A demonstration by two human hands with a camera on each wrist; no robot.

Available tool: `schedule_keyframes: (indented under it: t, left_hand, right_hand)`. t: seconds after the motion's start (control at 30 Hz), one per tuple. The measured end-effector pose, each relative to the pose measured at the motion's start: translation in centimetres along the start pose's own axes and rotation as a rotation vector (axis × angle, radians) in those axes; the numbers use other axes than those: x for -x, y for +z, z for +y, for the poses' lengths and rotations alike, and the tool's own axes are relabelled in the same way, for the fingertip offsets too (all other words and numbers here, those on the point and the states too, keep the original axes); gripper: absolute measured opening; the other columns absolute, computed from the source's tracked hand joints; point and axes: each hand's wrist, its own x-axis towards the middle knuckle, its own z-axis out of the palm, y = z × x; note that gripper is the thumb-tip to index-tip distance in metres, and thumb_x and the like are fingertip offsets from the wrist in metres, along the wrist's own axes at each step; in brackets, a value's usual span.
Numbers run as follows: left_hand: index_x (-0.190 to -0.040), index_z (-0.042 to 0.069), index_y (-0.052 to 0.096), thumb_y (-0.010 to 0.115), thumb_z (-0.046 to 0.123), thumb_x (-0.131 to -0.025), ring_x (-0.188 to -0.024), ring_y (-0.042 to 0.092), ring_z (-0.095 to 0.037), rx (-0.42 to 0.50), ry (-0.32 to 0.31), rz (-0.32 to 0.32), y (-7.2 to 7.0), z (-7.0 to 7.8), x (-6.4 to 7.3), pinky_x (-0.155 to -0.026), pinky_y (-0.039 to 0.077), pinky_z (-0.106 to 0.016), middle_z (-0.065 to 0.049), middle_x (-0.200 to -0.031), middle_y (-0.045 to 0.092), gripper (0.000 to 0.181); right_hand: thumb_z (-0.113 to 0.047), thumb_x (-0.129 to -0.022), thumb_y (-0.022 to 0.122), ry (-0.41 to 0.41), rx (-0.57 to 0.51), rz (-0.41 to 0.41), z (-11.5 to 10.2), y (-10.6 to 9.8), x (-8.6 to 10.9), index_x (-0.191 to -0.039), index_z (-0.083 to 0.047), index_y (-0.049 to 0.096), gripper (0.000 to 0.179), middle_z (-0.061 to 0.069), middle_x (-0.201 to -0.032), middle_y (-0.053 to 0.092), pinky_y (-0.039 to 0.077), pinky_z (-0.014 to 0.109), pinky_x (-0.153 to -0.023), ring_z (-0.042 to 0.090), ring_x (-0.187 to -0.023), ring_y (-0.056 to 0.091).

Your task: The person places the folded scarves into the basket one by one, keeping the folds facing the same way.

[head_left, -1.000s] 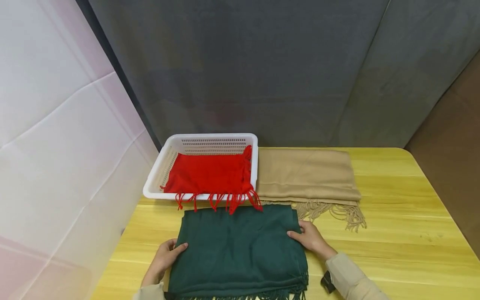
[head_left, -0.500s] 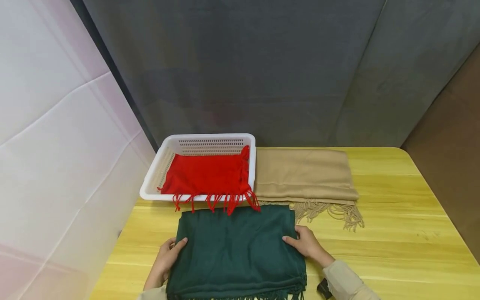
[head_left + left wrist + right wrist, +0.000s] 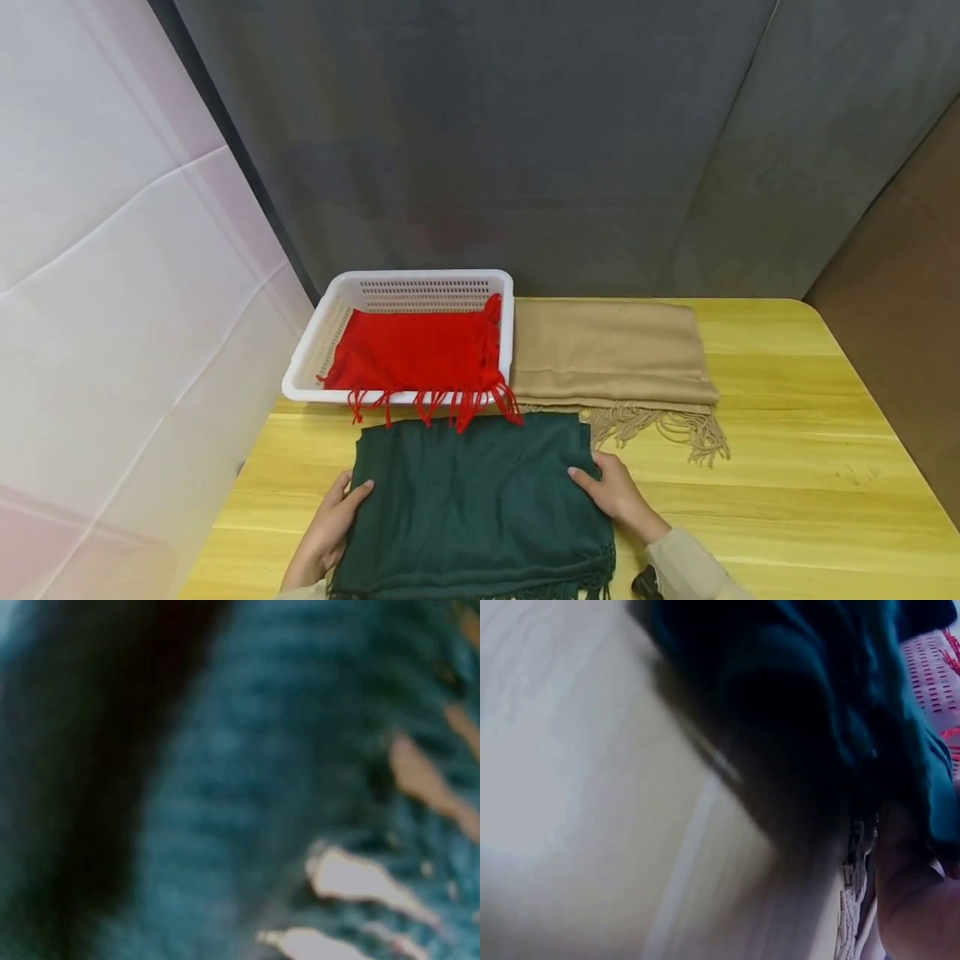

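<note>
A folded dark green scarf (image 3: 480, 500) with a fringe along its near edge is at the front of the table in the head view. My left hand (image 3: 327, 527) grips its left edge, thumb on top and the other fingers partly hidden beneath. On the opposite edge my right hand (image 3: 618, 496) holds it the same way. Blurred green fabric (image 3: 217, 787) and fringe fill much of the left wrist view. In the right wrist view, the scarf (image 3: 900, 697) hangs by my right hand (image 3: 915, 900), with a gap above the table there.
Behind the green scarf stands a white perforated basket (image 3: 300, 379) holding a folded red scarf (image 3: 412, 346), whose fringe hangs over the front rim. A folded beige scarf (image 3: 607, 346) lies to the basket's right. Yellow wooden table (image 3: 810, 467) extends right; a pale wall (image 3: 135, 317) borders the left.
My right hand has shifted slightly nearer along the green scarf's right edge. The left thumb sits slightly farther up its edge. Basket and other scarves stay put.
</note>
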Motion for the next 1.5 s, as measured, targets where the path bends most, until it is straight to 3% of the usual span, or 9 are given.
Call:
schedule_keyframes:
  t: [0.13,0.3,0.57,0.73,0.87,1.07,1.17,1.4,1.5]
  left_hand:
    - [-0.115,0.005,0.033,0.045,0.021,-0.093,-0.077,0.058,-0.022,0.011,0.025,-0.004,-0.1,0.0,0.4,-0.065,0.048,-0.039,-0.008,-0.089,0.055,0.03]
    - [-0.11,0.011,0.04,0.048,0.018,-0.09,-0.077,0.058,-0.025,0.034,0.033,0.057,0.1,0.0,1.0,-0.065,0.048,-0.041,-0.01,-0.09,0.054,0.022]
    - [-0.108,0.014,0.045,0.052,0.021,-0.088,-0.081,0.057,-0.024,0.042,0.043,0.077,0.0,0.3,2.1,-0.068,0.047,-0.039,-0.012,-0.095,0.053,0.022]
    - [-0.101,0.021,0.048,0.049,0.019,-0.09,-0.081,0.058,-0.023,0.064,0.057,0.034,-0.4,0.5,2.9,-0.069,0.047,-0.039,-0.009,-0.094,0.054,0.012]
    - [-0.101,0.025,0.049,0.048,0.018,-0.091,-0.081,0.058,-0.021,0.066,0.086,-0.02,-0.9,0.6,3.6,-0.069,0.048,-0.037,-0.006,-0.094,0.054,0.012]
    - [-0.103,0.029,0.049,0.041,0.016,-0.095,-0.081,0.059,-0.017,0.094,0.147,-0.188,-2.2,1.1,4.6,-0.068,0.049,-0.035,-0.001,-0.094,0.057,0.017]
    - [-0.105,0.031,0.048,0.039,0.015,-0.096,-0.085,0.059,-0.016,0.112,0.157,-0.242,-2.9,1.5,5.2,-0.07,0.049,-0.034,0.002,-0.097,0.057,0.02]
    - [-0.106,0.03,0.048,0.038,0.014,-0.096,-0.086,0.059,-0.015,0.063,0.175,-0.22,-3.7,2.5,6.5,-0.072,0.049,-0.034,0.004,-0.098,0.058,0.022]
    - [-0.108,0.029,0.047,0.037,0.012,-0.096,-0.086,0.059,-0.015,0.051,0.198,-0.244,-3.9,2.9,6.9,-0.072,0.049,-0.034,0.004,-0.098,0.058,0.023]
  right_hand:
    - [-0.014,-0.082,0.063,0.019,-0.019,0.06,-0.3,0.2,0.1,-0.095,-0.002,0.065,0.019,0.01,-0.089,0.066,0.047,0.026,-0.067,0.02,-0.08,0.061]
    - [-0.013,-0.079,0.066,0.055,-0.045,0.126,-0.9,0.1,0.4,-0.088,-0.003,0.067,0.013,0.009,-0.08,0.066,0.047,0.024,-0.061,0.015,-0.07,0.06]
    - [-0.006,-0.08,0.063,0.068,-0.116,0.108,-3.1,-0.9,1.2,-0.081,0.003,0.066,0.01,0.012,-0.071,0.064,0.046,0.024,-0.054,0.012,-0.058,0.057]
    - [-0.005,-0.082,0.06,0.033,-0.144,0.069,-4.8,-1.7,1.8,-0.078,0.006,0.064,0.012,0.015,-0.068,0.062,0.046,0.025,-0.052,0.013,-0.055,0.057]
    - [-0.01,-0.083,0.061,0.022,-0.18,0.042,-4.0,-2.0,2.0,-0.079,0.004,0.065,0.015,0.013,-0.07,0.064,0.048,0.026,-0.054,0.013,-0.058,0.059]
    - [-0.012,-0.084,0.061,0.01,-0.254,0.022,-4.2,-2.2,2.4,-0.084,0.007,0.065,0.019,0.017,-0.076,0.065,0.05,0.029,-0.056,0.014,-0.062,0.061]
    - [-0.011,-0.084,0.06,0.011,-0.295,0.002,-4.9,-2.3,2.6,-0.088,0.009,0.064,0.021,0.02,-0.079,0.064,0.051,0.031,-0.057,0.015,-0.063,0.062]
    - [-0.01,-0.084,0.06,-0.05,-0.328,-0.009,-5.8,-2.7,3.0,-0.087,0.009,0.064,0.02,0.019,-0.079,0.065,0.051,0.034,-0.057,0.017,-0.064,0.063]
    - [-0.008,-0.085,0.058,-0.092,-0.346,-0.025,-6.0,-3.0,2.9,-0.088,0.01,0.064,0.019,0.019,-0.079,0.065,0.051,0.035,-0.056,0.017,-0.064,0.063]
